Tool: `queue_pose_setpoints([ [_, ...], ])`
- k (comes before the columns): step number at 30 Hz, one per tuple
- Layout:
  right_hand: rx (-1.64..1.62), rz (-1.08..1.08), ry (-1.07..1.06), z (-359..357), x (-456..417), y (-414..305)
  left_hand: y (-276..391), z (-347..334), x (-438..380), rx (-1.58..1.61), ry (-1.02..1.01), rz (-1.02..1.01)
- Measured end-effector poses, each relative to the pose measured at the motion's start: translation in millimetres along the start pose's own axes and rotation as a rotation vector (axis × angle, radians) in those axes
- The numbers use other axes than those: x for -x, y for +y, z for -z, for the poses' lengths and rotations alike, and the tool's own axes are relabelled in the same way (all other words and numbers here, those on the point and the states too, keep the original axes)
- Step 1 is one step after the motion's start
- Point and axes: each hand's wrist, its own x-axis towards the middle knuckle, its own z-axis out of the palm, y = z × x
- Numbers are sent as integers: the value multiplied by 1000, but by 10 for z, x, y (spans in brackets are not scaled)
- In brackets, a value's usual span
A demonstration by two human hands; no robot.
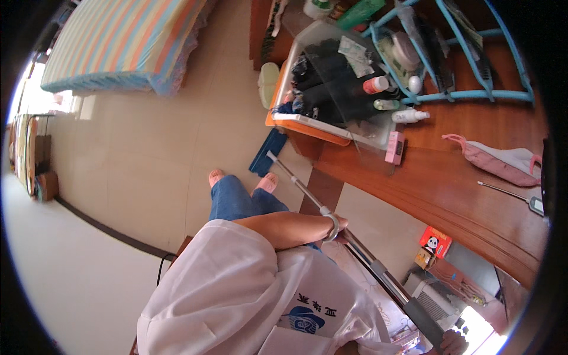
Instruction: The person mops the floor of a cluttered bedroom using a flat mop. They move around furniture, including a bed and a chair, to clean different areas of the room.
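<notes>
A flat mop runs diagonally across the view, with its blue head (270,148) on the tiled floor just ahead of my pink slippers. My left hand (341,227), with a bracelet at the wrist, is wrapped around the middle of the silver mop pole (306,190). Higher up, at the lower right, my right hand (453,342) closes on the end of the dark grey mop grip (424,320); part of that hand is hidden by the grip. My left forearm crosses in front of my body, and a white top covers my torso.
A wooden desk (479,226) at right holds a white bin (328,128) of dark items, a light-blue rack (470,95), small bottles and a probe thermometer (532,204). A striped bed (120,40) stands at upper left, a white wall (80,266) at lower left. A red box (435,242) sits below the desk edge.
</notes>
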Motion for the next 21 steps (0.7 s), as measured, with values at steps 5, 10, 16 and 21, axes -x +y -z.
queue_pose_setpoints([
  [5, -206, -5, -219, -132, -179, 176, 127, 278, 407, 244, -32, -153],
  [10, -305, 44, -466, -834, -653, 679, 502, 1127, 981, 534, 197, -353],
  [16, -624, -71, -960, -3318, 127, 902, 421, 3258, 1595, 679, 436, -640],
  [21, -811, -97, -1257, -4592, 1527, 703, -439, 4635, 2524, 1165, 670, -711],
])
